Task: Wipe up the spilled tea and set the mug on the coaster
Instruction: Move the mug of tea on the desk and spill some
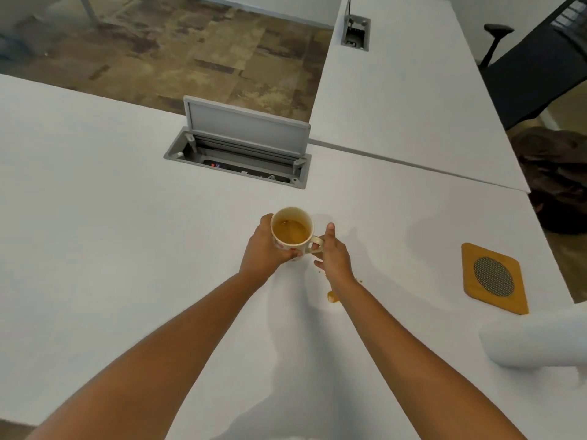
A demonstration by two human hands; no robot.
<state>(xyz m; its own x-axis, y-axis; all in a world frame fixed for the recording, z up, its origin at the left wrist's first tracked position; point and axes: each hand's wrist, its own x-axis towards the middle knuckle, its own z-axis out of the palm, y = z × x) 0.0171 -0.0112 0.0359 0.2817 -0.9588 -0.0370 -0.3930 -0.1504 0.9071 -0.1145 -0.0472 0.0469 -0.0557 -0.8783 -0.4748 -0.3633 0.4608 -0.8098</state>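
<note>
A cream mug (pixel 291 229) holding amber tea stands at the middle of the white table (pixel 127 217). My left hand (pixel 263 249) wraps around its left side. My right hand (pixel 333 254) has fingers through the handle on the mug's right side. A small orange tea spill (pixel 332 296) lies on the table just beside my right forearm, with a few tiny drops near the wrist. The wooden coaster (pixel 494 277), square with a round mesh centre, lies flat to the right, apart from the mug.
An open grey cable box (pixel 238 147) with its lid raised sits behind the mug. A white roll-shaped object (pixel 533 341) lies at the right front edge. A second table adjoins at the back right, with a black office chair (pixel 533 58) and a dark bag (pixel 556 179) beyond.
</note>
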